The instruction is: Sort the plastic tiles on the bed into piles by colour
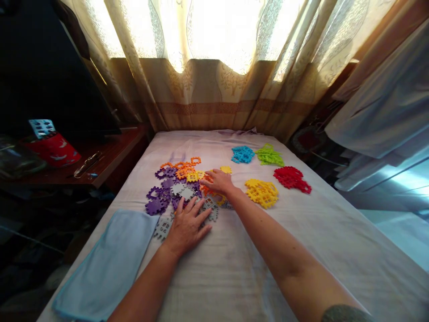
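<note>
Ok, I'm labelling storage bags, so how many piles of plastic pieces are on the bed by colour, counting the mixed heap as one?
Blue pile: 1
Green pile: 1
Red pile: 1
Yellow pile: 1
Mixed heap, mostly purple, orange and grey: 1
Total: 5. Single pieces overlap too much to count.

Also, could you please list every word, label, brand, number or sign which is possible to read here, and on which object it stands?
There is no readable text.
Red container: white shapes, no letters I can make out.
Blue-and-white card: dark marks, too small and blurred to read.
Plastic pieces: some have cut-outs; no legible word or number.
Light-blue cloth: no visible label.
</note>
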